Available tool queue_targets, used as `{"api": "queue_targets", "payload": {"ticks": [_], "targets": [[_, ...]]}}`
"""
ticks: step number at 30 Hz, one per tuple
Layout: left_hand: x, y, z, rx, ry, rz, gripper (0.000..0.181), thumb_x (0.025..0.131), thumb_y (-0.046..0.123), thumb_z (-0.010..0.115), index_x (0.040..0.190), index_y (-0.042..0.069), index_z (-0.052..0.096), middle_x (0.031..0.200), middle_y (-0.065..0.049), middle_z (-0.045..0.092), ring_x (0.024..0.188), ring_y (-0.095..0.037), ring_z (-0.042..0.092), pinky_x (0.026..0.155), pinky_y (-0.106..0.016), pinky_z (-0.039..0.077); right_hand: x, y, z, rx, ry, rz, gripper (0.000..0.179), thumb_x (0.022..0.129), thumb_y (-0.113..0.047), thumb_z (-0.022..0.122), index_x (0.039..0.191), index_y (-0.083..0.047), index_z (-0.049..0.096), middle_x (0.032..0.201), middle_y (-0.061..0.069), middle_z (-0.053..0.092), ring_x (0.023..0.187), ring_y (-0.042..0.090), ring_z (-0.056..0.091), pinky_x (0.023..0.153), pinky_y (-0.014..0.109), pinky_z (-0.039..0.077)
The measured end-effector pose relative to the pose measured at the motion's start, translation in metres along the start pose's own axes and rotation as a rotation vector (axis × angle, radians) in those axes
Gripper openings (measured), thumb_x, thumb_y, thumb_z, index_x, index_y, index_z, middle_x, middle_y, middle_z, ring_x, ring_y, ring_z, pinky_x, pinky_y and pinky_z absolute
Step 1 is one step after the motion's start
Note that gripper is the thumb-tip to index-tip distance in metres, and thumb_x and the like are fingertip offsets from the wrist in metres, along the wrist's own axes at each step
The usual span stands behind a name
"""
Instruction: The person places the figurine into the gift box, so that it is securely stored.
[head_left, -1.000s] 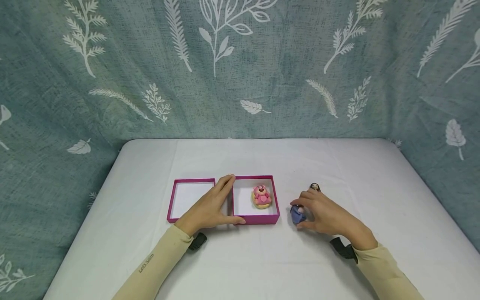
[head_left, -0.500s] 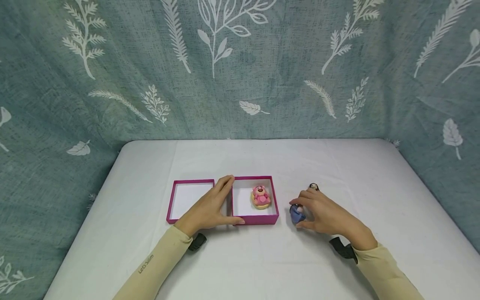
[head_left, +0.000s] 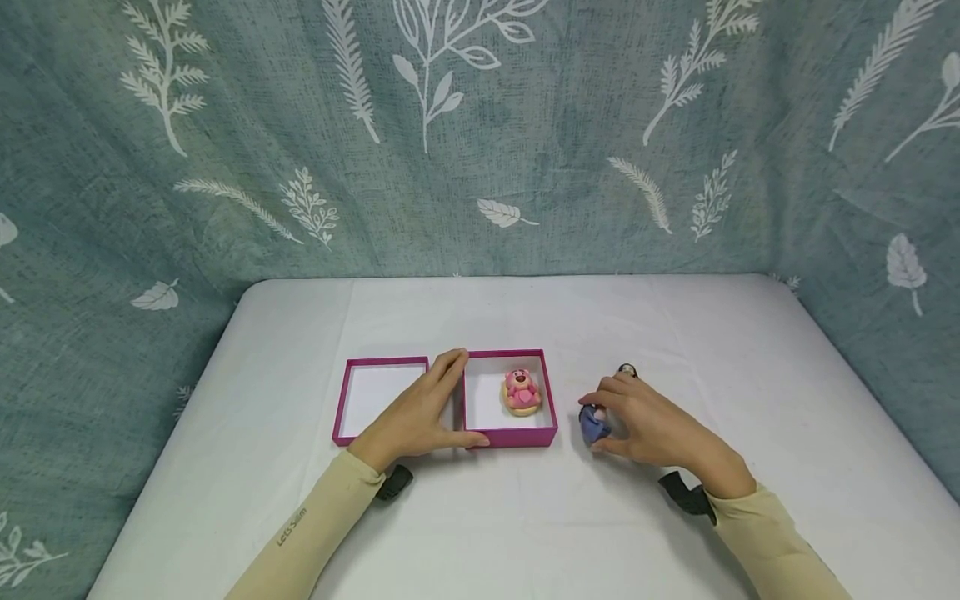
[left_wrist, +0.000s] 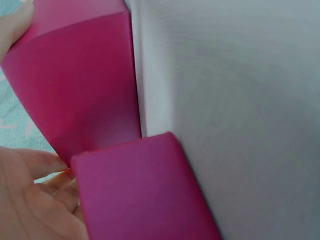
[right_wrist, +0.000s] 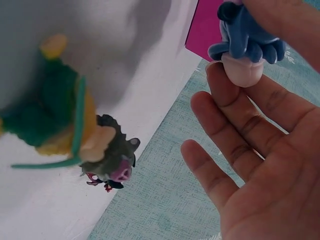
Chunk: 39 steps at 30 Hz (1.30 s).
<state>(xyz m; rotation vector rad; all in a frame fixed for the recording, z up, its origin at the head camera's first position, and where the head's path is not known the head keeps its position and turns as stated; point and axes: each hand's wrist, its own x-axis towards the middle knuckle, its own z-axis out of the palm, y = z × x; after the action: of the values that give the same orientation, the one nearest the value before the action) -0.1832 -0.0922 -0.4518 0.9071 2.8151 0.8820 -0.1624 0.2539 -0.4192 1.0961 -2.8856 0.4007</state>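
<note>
My left hand [head_left: 415,417] holds the left side of a magenta box [head_left: 517,438], thumb at its front and fingers at its back corner. Inside the box's white interior sits a pink bear figurine [head_left: 522,390] on a yellowish base. To the right, my right hand [head_left: 643,421] pinches a small blue figurine [head_left: 593,426] between thumb and fingers, low over the table. The right wrist view shows that blue figurine [right_wrist: 246,40] with a pale rounded end. Partly hidden behind the hand is a dark-haired figurine [head_left: 628,369]; its green and yellow body [right_wrist: 65,107] shows in the right wrist view.
Left of the box lies a shallow magenta lid [head_left: 339,408], white inside, partly covered by my left hand and close to the box. A white cloth covers the table [head_left: 517,525]. Behind the table hangs a green leaf-patterned curtain [head_left: 570,217].
</note>
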Motion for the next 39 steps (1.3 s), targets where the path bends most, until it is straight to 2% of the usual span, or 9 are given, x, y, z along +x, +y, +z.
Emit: {"api": "queue_targets", "payload": {"ticks": [12,18,29,39], "targets": [[0.005,0.001,-0.001,0.000,0.000,0.024,0.120,0.072,0.070,0.073,0.158,0.008,0.016,0.161,-0.004,0.020,0.146,-0.021,0.031,0.115,-0.041,0.036,-0.001,-0.010,-0.008,0.019,0.019,0.021,0.055,0.072,-0.029,0.087,0.119,-0.007,0.068,0.102,-0.007,0.061,0.098,0.012,0.052,0.086,0.038,0.048],[0.005,0.000,0.000,0.006,-0.016,0.000,0.121,0.071,0.071,0.072,0.158,0.011,0.013,0.162,-0.002,0.018,0.146,-0.020,0.030,0.115,-0.040,0.035,0.003,-0.016,-0.015,0.006,0.041,-0.022,0.055,0.072,-0.028,0.088,0.118,-0.006,0.068,0.102,-0.006,0.062,0.097,0.012,0.051,0.086,0.037,0.047],[0.002,-0.001,-0.002,0.006,-0.006,0.004,0.120,0.072,0.069,0.073,0.158,0.009,0.014,0.161,-0.004,0.019,0.146,-0.022,0.031,0.115,-0.041,0.035,0.031,-0.030,-0.031,-0.023,0.051,-0.108,0.054,0.072,-0.029,0.088,0.117,-0.008,0.068,0.101,-0.005,0.060,0.096,0.011,0.050,0.084,0.034,0.048],[0.001,-0.002,0.000,-0.013,-0.001,-0.005,0.120,0.071,0.068,0.074,0.158,0.010,0.015,0.162,-0.003,0.019,0.145,-0.023,0.031,0.114,-0.042,0.036,0.056,-0.039,-0.030,0.023,-0.007,-0.109,0.057,0.074,-0.028,0.087,0.125,-0.010,0.066,0.106,-0.004,0.061,0.101,0.012,0.051,0.087,0.035,0.050]]}}
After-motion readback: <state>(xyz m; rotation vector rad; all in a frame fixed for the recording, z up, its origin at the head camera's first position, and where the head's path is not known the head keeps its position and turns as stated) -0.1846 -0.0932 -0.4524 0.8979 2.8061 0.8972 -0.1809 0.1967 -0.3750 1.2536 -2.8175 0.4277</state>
